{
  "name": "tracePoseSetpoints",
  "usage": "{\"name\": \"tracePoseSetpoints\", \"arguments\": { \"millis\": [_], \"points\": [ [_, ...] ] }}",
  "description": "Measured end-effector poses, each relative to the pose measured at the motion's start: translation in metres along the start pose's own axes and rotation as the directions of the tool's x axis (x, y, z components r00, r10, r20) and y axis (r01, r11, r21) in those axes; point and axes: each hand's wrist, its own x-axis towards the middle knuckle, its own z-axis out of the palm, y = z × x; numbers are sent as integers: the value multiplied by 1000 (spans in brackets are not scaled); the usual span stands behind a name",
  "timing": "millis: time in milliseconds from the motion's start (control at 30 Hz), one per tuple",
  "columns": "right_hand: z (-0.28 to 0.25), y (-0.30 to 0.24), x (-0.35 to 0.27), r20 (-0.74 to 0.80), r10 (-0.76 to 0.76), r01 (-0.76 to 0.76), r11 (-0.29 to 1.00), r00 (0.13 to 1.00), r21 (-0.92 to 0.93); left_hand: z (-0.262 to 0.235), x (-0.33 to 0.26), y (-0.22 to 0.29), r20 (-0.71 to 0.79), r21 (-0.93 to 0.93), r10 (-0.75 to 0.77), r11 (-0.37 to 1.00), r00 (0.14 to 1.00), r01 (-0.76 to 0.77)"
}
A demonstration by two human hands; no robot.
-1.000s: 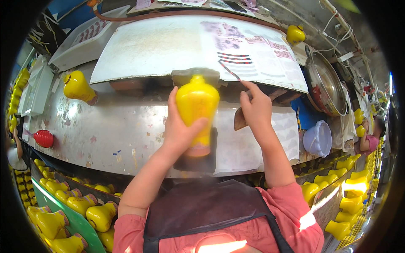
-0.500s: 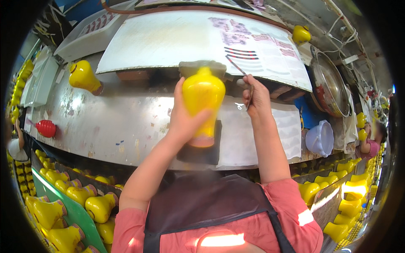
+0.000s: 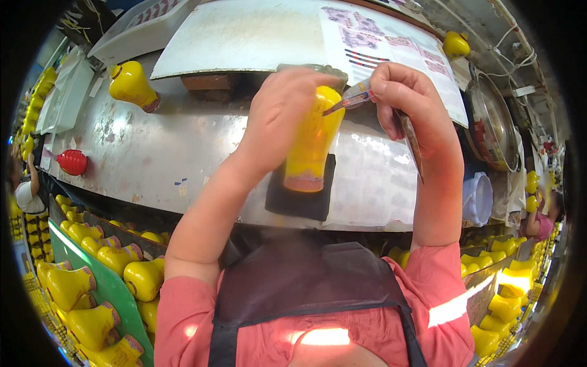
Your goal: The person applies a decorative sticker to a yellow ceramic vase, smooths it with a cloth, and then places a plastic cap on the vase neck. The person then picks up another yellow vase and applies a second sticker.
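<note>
"Black pad (image 3: 299, 205) nearest, then the yellow vase (image 3: 310, 158) over it: pointing where?"
"Base toward the wearer, upper end away; its long axis slants slightly right."
"Hands?"
"Left hand (image 3: 278, 116), blurred, covers its side; I can't tell whether it grips. Right hand (image 3: 406, 98) pinches a patterned strip (image 3: 354, 101). Beyond lies the white board (image 3: 257, 37)."

over twenty yellow vases (image 3: 312, 147), one black pad (image 3: 304, 207), one red container (image 3: 72, 162), one bucket (image 3: 482, 202)

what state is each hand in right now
Left hand: at the yellow vase, blurred, grip cannot be told.
Right hand: closed, holding a patterned strip and a flat brown tool.
</note>
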Motion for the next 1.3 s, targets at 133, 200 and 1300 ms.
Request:
{"name": "tracePoseSetpoints", "arguments": {
  "millis": [133, 200, 1300],
  "points": [
    [5, -11, 8, 53, -44, 44, 999, 998, 7, -5, 13, 11, 127, -269, -210, 933, 969, 237],
    [2, -3, 13, -16, -36, 36, 999, 999, -12, -14, 10, 13, 229, -355, -465, 778, 855, 519],
    [36, 69, -27, -435, -89, 84, 996, 896, -30, -26, 5, 34, 189, -334, -516, 767, 836, 548]
  ]
}}
